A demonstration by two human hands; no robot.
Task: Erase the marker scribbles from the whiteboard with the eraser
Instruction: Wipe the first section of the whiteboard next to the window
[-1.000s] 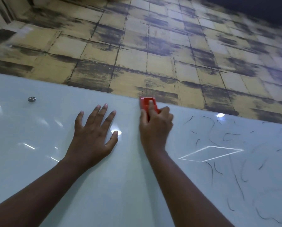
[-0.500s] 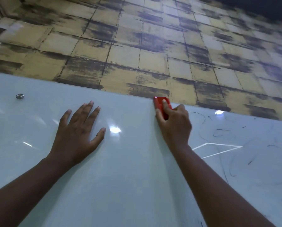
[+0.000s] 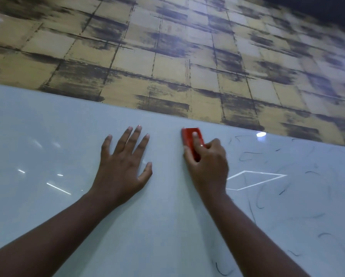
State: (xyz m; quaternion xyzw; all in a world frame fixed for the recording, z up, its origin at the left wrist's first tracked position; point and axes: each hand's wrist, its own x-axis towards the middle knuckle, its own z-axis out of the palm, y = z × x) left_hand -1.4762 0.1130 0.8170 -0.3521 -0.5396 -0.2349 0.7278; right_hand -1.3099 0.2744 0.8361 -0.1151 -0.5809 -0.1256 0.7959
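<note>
Head view: I see the left hand (image 3: pixel 123 166) flat on the whiteboard (image 3: pixel 47 148), fingers spread. Just beside it, the right hand (image 3: pixel 207 166) pinches the red eraser (image 3: pixel 190 139) against the board near its top edge. Marker scribbles (image 3: pixel 267 188) lie rightward; patterned wall (image 3: pixel 167 56) beyond
</note>
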